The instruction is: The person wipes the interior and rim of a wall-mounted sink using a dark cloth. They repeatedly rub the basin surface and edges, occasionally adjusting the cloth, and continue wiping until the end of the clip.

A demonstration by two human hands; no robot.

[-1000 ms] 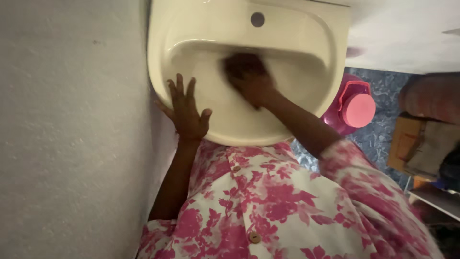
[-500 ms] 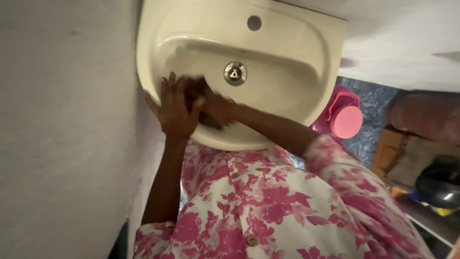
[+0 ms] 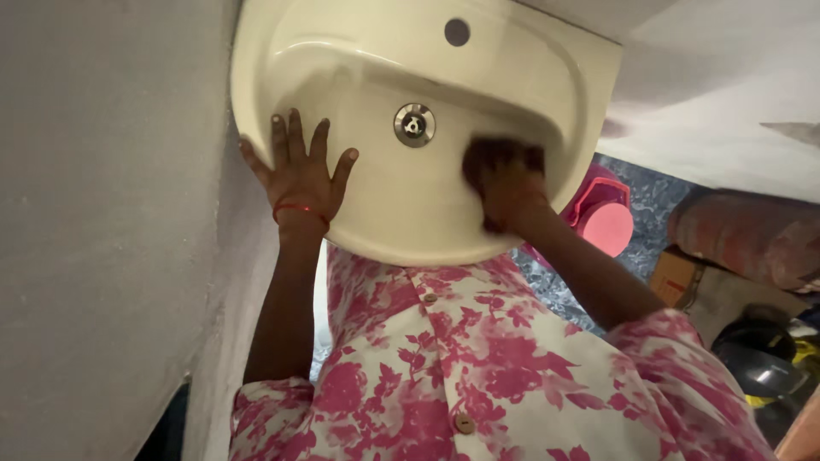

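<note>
1. The right hand (image 3: 506, 183) has swept from the left rim to the right inner wall of the cream washbasin (image 3: 547, 77) — fingers curled, whether around a cloth I cannot tell.
2. The left hand (image 3: 299, 175) stays splayed flat on the near-left rim — scrubbing looks ongoing, drain (image 3: 414, 125) uncovered.

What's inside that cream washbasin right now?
Inside the washbasin sit a metal drain and the right hand, pressed to the bowl wall. Anything under that hand is hidden. The left hand rests spread on the rim.
</note>
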